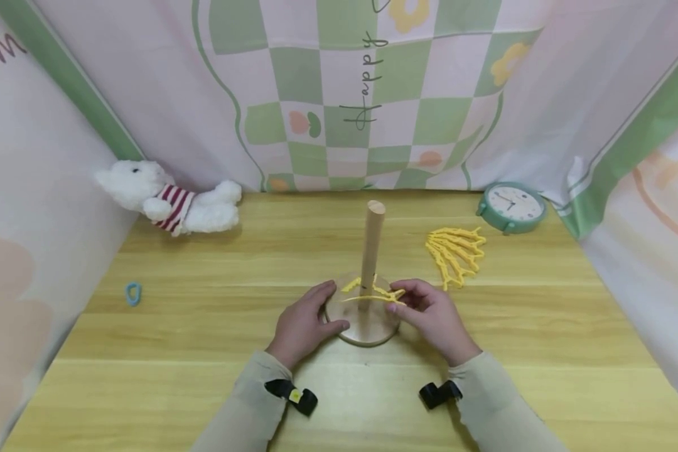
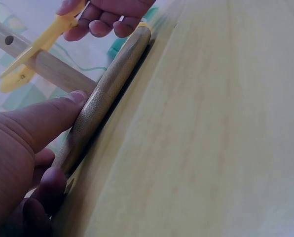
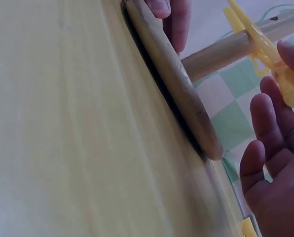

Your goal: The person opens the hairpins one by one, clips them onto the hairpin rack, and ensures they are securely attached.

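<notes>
A wooden stand has a round base (image 1: 367, 333) and an upright post (image 1: 372, 242), with a small dark hole showing in the post in the left wrist view. My left hand (image 1: 302, 323) grips the left rim of the base, thumb on top and fingers around the edge. Low on the post, my right hand (image 1: 437, 320) pinches a yellow forked plastic piece (image 2: 51, 34) between thumb and fingers. Its prongs lie on either side of the post; whether they are fastened to it, I cannot tell. The other right fingers are loosely bent.
Several yellow forked pieces (image 1: 456, 251) lie fanned out to the right of the stand. Behind them sits a green clock (image 1: 511, 207). A white plush toy (image 1: 203, 210) in a striped top lies at the back left, and a small blue ring (image 1: 133, 294) at left.
</notes>
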Action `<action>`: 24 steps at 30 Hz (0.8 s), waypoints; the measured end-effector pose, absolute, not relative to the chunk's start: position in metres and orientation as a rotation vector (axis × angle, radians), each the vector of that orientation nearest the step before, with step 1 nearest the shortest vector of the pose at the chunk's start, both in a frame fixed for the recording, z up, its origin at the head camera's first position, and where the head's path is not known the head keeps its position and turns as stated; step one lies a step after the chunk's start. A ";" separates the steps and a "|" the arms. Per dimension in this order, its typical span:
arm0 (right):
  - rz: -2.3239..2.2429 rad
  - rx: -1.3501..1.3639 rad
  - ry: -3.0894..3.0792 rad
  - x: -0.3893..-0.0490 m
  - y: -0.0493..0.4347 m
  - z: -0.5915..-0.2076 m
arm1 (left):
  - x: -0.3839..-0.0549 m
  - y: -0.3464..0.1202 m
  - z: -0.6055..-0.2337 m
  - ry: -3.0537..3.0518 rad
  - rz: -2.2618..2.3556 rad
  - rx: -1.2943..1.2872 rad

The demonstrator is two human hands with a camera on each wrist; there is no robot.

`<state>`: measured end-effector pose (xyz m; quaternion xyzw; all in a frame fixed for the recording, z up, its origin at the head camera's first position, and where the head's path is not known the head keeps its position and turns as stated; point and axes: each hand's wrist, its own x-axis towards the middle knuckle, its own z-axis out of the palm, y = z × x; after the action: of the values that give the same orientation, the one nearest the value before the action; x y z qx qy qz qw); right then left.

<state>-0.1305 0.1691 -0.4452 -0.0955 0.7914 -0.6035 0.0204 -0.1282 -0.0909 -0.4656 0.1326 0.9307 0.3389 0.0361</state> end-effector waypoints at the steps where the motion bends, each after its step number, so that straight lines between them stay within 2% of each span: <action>1: -1.874 -0.293 2.454 -0.130 0.169 -0.445 | -0.128 -0.091 -0.465 2.857 1.043 0.405; 24: -1.845 -0.279 2.449 -0.129 0.178 -0.449 | -0.129 -0.091 -0.465 2.855 1.041 0.401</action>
<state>-0.1294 0.1776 -0.4492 -0.0906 0.7950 -0.5989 0.0315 -0.1288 -0.0906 -0.4654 0.1308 0.9308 0.3393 0.0382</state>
